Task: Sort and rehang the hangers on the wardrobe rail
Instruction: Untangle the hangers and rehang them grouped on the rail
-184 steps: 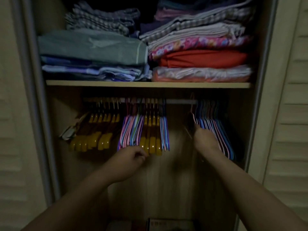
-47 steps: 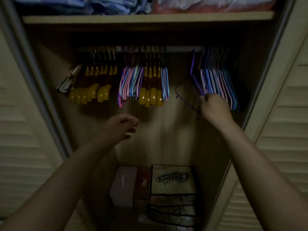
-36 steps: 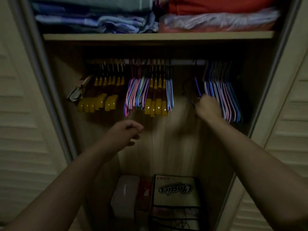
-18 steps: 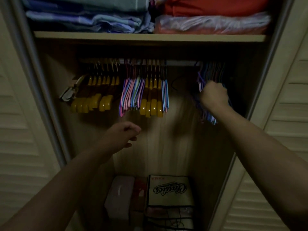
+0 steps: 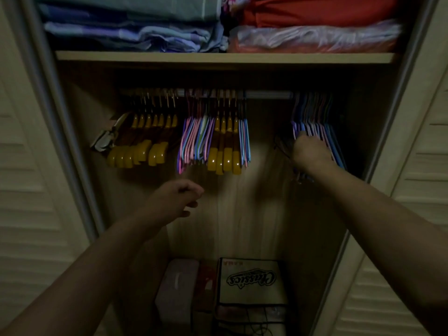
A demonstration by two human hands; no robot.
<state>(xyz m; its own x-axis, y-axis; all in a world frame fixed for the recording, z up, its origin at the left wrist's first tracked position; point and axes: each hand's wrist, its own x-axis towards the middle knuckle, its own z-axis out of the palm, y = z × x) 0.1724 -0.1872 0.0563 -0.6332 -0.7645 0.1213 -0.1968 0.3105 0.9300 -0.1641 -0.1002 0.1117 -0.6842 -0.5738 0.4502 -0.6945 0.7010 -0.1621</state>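
Lettering on the box (image 5: 251,281) on the wardrobe floor reads "Classics", upside down; a pale plastic case (image 5: 177,291) stands just left of it. Folded cloth (image 5: 312,23) fills the shelf (image 5: 218,57). Under the rail (image 5: 269,95), the right hand (image 5: 310,154) grips the right bunch of wire hangers (image 5: 322,134); the left hand (image 5: 175,198) hangs loosely curled, holding nothing, below the wooden hangers (image 5: 224,151).

A home bedroom wardrobe — louvred doors (image 5: 412,190), folded linens (image 5: 135,32) on a shelf (image 5: 218,57), hangers (image 5: 213,144) on a rail (image 5: 266,95).
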